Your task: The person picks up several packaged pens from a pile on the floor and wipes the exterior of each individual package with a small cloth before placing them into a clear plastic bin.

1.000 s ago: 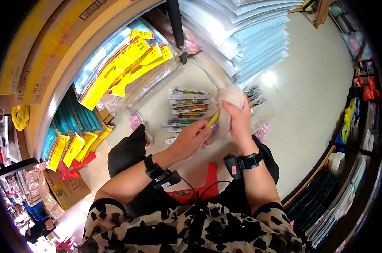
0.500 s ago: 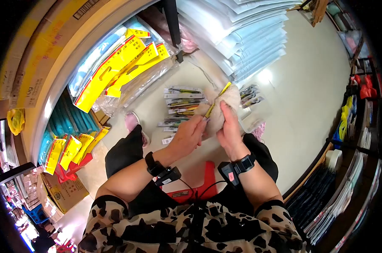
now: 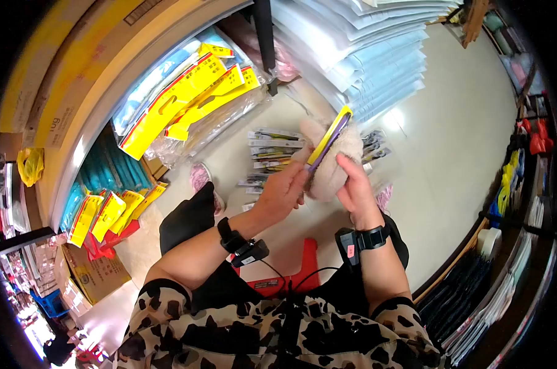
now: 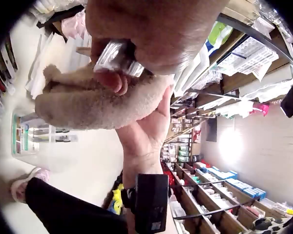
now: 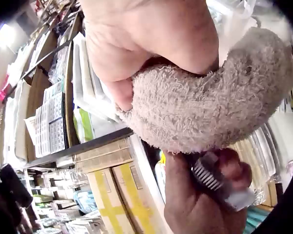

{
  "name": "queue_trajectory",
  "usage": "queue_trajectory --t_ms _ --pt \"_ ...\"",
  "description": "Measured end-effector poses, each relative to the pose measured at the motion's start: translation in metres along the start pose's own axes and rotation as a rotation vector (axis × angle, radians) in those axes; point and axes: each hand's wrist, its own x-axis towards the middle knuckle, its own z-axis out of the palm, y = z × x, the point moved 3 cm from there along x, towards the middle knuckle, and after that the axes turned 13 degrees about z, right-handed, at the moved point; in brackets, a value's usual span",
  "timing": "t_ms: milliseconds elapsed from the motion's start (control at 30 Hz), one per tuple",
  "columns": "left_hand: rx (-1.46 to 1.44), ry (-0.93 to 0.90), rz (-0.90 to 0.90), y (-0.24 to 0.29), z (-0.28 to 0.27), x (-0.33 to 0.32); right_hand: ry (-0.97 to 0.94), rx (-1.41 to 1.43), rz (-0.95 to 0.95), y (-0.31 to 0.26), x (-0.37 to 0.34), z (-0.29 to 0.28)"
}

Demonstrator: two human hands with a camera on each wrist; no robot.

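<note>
My left hand [image 3: 284,192] grips the lower end of a slim yellow-and-purple packet [image 3: 329,136], which slants up and to the right. A shiny clear plastic end of the packet [image 4: 118,59] shows between the fingers in the left wrist view. My right hand [image 3: 358,194] holds a fluffy beige cloth [image 3: 337,172], bunched in a thick fold behind the packet. Thumb and fingers of that hand sink into the pile of the cloth [image 5: 210,107] in the right wrist view. On the floor beyond lie several slim carded packets [image 3: 272,150] in a row.
More packets [image 3: 374,144] lie right of the cloth. Pale blue-white plastic bags [image 3: 383,67] are stacked ahead. Yellow-topped bagged goods [image 3: 174,101] fill the left shelf, above teal packs [image 3: 106,169]. A red stool [image 3: 303,264] is between the legs; shelving [image 3: 524,203] lines the right.
The packet, earlier mostly covered by the cloth, now stands out above it with yellow and purple showing. Cloth and right hand have shifted along it; the left hand keeps its grip.
</note>
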Motion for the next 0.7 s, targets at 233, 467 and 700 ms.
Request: queue_trajectory --t_ms 233,467,700 --pt "0.17 -0.002 0.172 -0.003 -0.01 -0.009 0.09 -0.142 -0.025 0.036 -0.007 0.029" --pt "0.189 0.03 0.223 -0.018 -0.036 -0.009 0.166 -0.311 -0.056 0.045 -0.017 0.038" --pt "-0.051 0.115 0.185 0.022 -0.057 -0.017 0.174 -0.77 -0.146 0.048 -0.037 0.079"
